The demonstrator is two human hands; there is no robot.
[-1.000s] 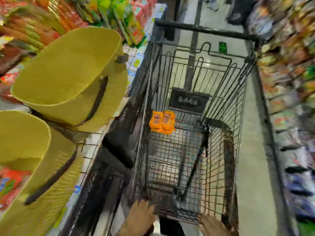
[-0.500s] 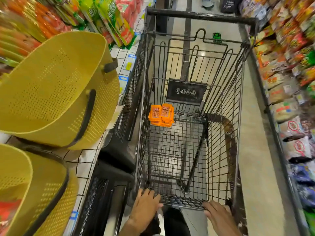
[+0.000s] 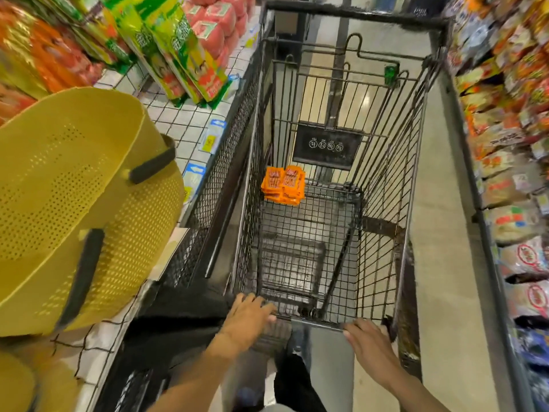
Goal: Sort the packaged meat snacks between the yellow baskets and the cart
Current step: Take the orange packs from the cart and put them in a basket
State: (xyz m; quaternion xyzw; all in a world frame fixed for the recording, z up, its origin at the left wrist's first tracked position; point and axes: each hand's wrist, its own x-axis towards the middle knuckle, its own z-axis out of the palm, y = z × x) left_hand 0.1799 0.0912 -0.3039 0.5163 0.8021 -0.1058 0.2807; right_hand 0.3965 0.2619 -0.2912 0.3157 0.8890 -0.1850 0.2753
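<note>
A stack of orange meat snack packets [image 3: 283, 185] lies on the wire floor of the black cart [image 3: 416, 162], at its far left by the black sign plate. My left hand [image 3: 248, 316] rests with spread fingers on the cart's near rim. My right hand [image 3: 368, 340] grips the same rim further right, fingers curled over it. A large perforated yellow basket [image 3: 74, 203] with dark handles sits tilted on the shelf to the left, its inside hidden. Part of a second yellow basket [image 3: 23, 382] shows at the bottom left corner.
Green and red snack bags [image 3: 178, 46] stand on the white wire shelf [image 3: 184, 120] left of the cart. Shelves of packaged goods [image 3: 511, 173] line the right side. A narrow strip of pale floor [image 3: 445, 263] runs between the cart and the right shelves.
The view has swung forward and right, so the baskets slid toward the left edge. Both hands stay on the cart's near rim and show more of the forearms.
</note>
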